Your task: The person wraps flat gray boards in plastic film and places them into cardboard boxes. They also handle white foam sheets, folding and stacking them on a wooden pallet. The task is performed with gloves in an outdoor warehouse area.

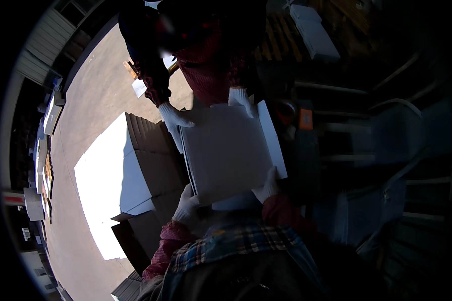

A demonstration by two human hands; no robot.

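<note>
A stack of flat white cardboard sheets (226,150) is held level in front of me. My left hand (187,204), in a white glove, grips its near left corner. My right hand (267,187), also gloved, grips the near right edge. Across from me a person in a red knit sweater holds the far edge with two white-gloved hands (175,118), one at each far corner. The sheets sit in shadow. My plaid shirt and red sleeves fill the bottom of the view.
A tall pile of flat white-topped cardboard with brown corrugated sides (130,170) stands to the left in bright sun on a concrete floor (95,90). Metal frames and machinery (386,150) crowd the dark right side. White boxes (314,30) lie at the back.
</note>
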